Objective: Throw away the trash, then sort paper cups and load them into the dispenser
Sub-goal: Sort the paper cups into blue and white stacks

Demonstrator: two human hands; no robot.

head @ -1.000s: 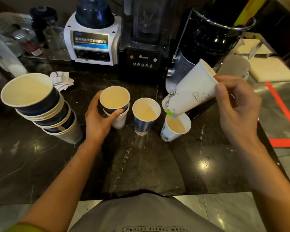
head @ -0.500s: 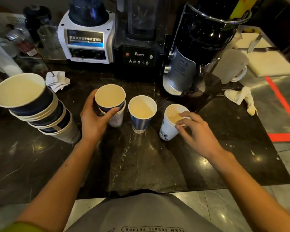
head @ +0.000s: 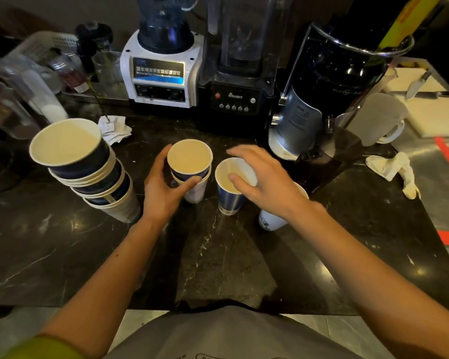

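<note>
**A:** What is nearest?

**B:** The dark marble counter (head: 218, 255), with both bare forearms reaching over it.

**A:** And the left hand?

**B:** The left hand (head: 163, 195) grips a nested pair of cups (head: 189, 164), a blue one sitting in a white one. The thumb is in front and the fingers curl round the far left side. The pair stands upright on the counter.

**A:** The right hand?

**B:** The right hand (head: 267, 182) holds nothing. Its fingers are spread and nearly straight over the blue cup (head: 230, 200) just beside the pair, and the thumb tip is above that cup's mouth. Whether it touches the rim I cannot tell. A white cup (head: 270, 221) stands under the wrist, mostly hidden.

**A:** Other cups?

**B:** To the left, a leaning stack of cups (head: 88, 172) tilts toward the camera, with its base on the counter.

**A:** Any trash?

**B:** Crumpled paper slips (head: 114, 128) lie behind the stack, and a crumpled tissue (head: 392, 169) lies far right.

**A:** Farther back?

**B:** A white blender (head: 163, 71), a black blender (head: 239, 97) and a black machine (head: 335, 81) stand in a row. To their right are a frosted jug (head: 379, 117) and a knife (head: 417, 84) on a cutting board (head: 436, 117).
</note>
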